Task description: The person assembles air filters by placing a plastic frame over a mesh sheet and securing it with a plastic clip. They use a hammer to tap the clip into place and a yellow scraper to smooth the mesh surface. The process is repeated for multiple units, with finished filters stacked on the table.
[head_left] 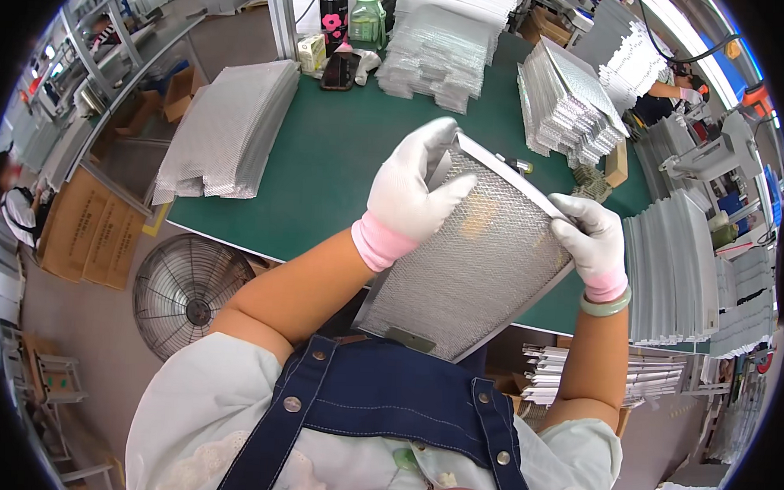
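A rectangular metal mesh filter panel (468,282) with a thin silver frame is held tilted between my hands, its near end close to my apron. My left hand (409,187), in a white glove with a pink cuff, grips the far left corner, thumb over the mesh and fingers at the frame's edge. At the far right corner, my right hand (592,239), gloved alike, pinches the frame between thumb and fingers. Some of its fingertips are hidden behind the frame. A small dark tab (410,339) sits at the panel's near end.
The green-topped table (325,174) bears mesh sheet stacks at the left (232,127), back (442,48) and right (570,100). Silver frames (672,263) stand at the right. A phone (339,71) and bottles (368,18) lie behind. A floor fan (192,297) is at the left.
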A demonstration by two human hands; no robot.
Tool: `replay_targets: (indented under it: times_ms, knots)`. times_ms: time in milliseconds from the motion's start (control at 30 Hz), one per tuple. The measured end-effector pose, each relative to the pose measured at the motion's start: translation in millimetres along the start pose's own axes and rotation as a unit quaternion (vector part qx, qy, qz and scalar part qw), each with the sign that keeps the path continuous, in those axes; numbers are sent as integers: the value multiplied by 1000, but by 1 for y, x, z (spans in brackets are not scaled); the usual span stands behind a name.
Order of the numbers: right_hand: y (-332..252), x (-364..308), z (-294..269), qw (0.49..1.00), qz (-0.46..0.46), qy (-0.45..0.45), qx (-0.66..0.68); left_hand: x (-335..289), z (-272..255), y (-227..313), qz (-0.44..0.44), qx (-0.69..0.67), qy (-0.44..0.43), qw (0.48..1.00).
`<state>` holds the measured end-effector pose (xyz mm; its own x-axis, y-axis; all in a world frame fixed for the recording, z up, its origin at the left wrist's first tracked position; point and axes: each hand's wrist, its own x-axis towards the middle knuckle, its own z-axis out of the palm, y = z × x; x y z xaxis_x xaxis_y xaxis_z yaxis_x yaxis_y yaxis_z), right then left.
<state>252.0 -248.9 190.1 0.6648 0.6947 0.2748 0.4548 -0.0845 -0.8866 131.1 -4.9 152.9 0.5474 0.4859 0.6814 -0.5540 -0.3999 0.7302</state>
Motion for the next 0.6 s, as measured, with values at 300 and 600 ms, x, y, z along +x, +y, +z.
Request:
replay_targets:
  times_ms: [300,600]
  knots:
    - [5,2,-11,999,1,-37,-9,8,-16,-9,-175,-183,-116,960]
    - [-22,13,6,955,-118,-46,-269,3,-9,-3,-149,-102,-104,978]
